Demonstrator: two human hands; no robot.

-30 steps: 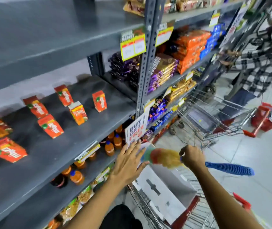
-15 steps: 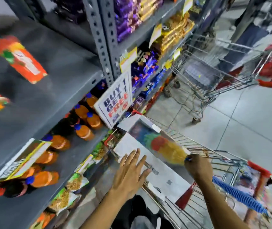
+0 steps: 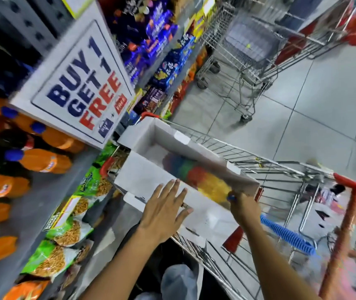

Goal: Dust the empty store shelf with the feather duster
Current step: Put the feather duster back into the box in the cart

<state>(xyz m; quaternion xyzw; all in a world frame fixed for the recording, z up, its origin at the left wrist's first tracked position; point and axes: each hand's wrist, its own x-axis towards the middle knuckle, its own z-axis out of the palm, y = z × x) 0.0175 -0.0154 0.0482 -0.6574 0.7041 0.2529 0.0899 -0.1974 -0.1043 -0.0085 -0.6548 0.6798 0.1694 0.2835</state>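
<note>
right hand [image 3: 245,207] holds feather duster [image 3: 196,176] inside white box [image 3: 142,144].

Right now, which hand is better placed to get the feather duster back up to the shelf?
The right hand: it already grips the multicoloured feather duster, whose head lies in the white cardboard box in the wire trolley. The left hand rests open on the box's flap, holding nothing.

Right hand [image 3: 244,207] lowers feather duster [image 3: 196,178] into box [image 3: 142,178].

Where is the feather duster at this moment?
In the head view, the feather duster is low and centre-right, held in the right hand, its coloured head inside the white box in the cart.
</note>
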